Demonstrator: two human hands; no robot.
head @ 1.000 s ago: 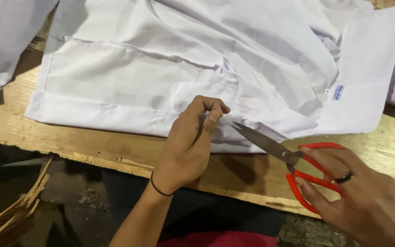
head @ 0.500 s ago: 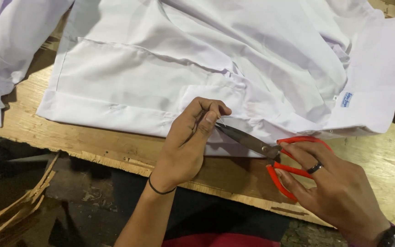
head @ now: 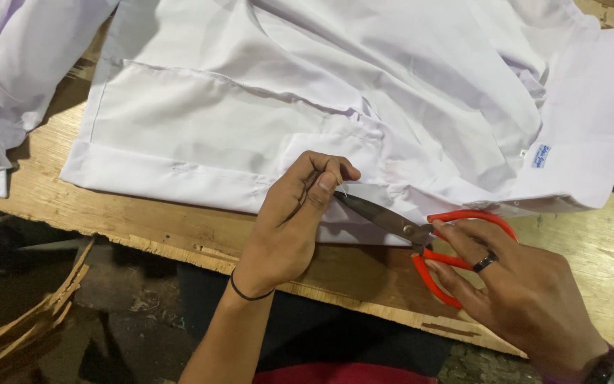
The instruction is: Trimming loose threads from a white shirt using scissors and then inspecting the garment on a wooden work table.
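Saw left hand [head: 289, 227] fingers pinching thread at hem of white shirt [head: 307, 92], near surface [head: 591, 249] front edge. Right hand [head: 527, 299] gripped orange scissors [head: 421, 238], blades at thread. Judged thread uncut.

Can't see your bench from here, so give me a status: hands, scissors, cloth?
Left hand pinching a thread at the white garment's hem. Right hand in the red-handled scissors, blade tips at the pinch. Nothing between them.
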